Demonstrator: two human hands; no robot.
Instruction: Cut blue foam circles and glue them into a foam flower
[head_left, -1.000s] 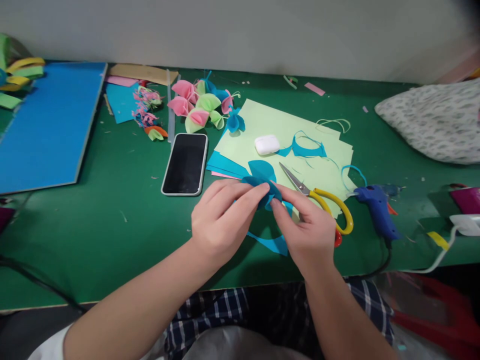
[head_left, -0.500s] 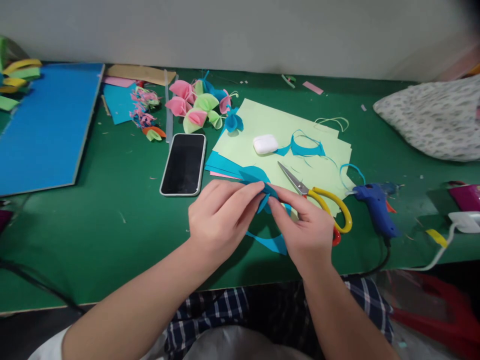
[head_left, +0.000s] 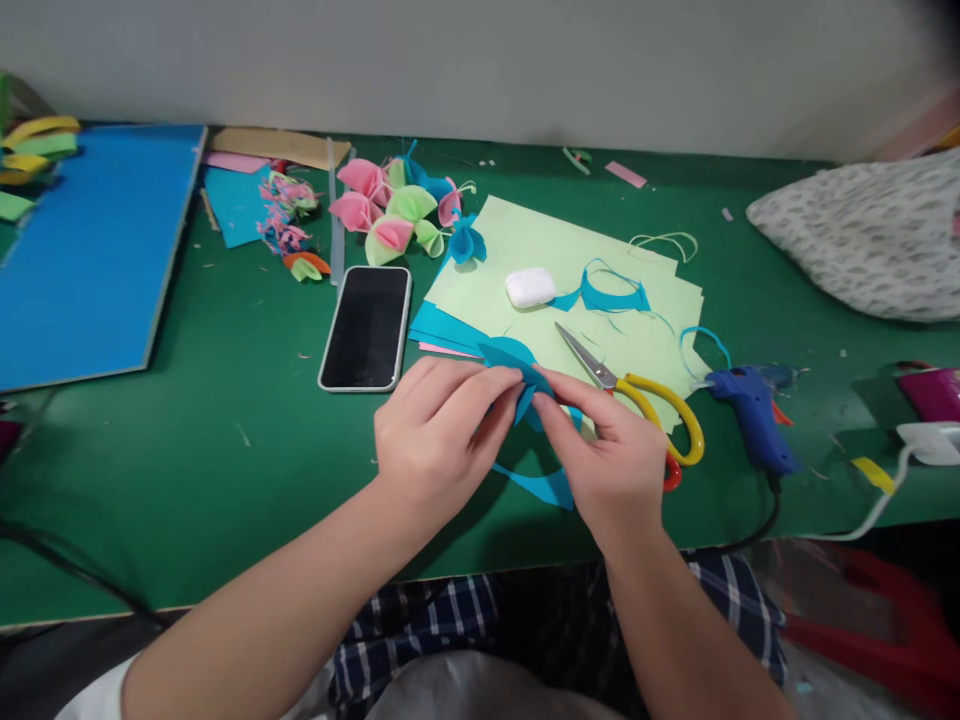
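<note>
Between my two hands is a piece of blue paper [head_left: 514,356], folded and curved like petals. My left hand [head_left: 444,430] pinches it from the left, thumb and fingertips closed on it. From the other side my right hand [head_left: 611,455] grips its right end between thumb and forefinger; part of the paper is hidden by the fingers. Beneath the hands lies a curved blue paper offcut [head_left: 551,488]. Scissors [head_left: 626,385] with yellow and red handles rest just beyond my right hand, partly on a stack of pale green paper sheets [head_left: 517,240].
A phone [head_left: 367,328] lies left of the sheets. Pink, green and blue paper flowers [head_left: 390,210] cluster behind it. A white case [head_left: 530,288] sits on the sheets. At right are a blue glue gun [head_left: 754,415] and a patterned cloth [head_left: 870,240]; a blue board [head_left: 90,260] lies far left.
My left fingertips have shifted slightly left along the blue paper, and a little more of it shows between the hands. Both hands keep hold of it.
</note>
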